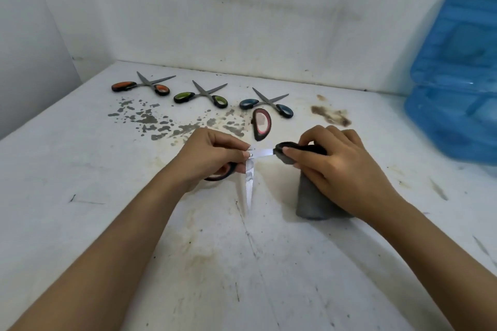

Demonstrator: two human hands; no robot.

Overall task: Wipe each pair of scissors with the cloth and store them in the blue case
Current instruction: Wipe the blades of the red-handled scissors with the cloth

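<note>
Both hands are up over the white table (107,223), working on one pair of pink-handled scissors (250,177), which is spread wide open. Left hand (212,153) pinches it at the pivot, fingers curled, with one handle loop tucked under the palm. One blade points down toward the camera; the other runs right, toward the right hand (330,161). The second pink loop sticks up behind the hands.

Right hand grips the grey cloth (312,201), fingers curled, with the cloth wrapped over the end of the right-pointing blade. The rest of the cloth hangs down to the table.

Along the back of the table, three more pairs lie open in a row, apart from each other: orange scissors (141,85) on the left, green scissors (200,96) in the middle, blue scissors (266,103) on the right.

Blue case (454,75) sits at the far right edge with the lid up, well apart from the hands. Can't tell what's inside.

Table has grey flaking and brown stains.
</note>
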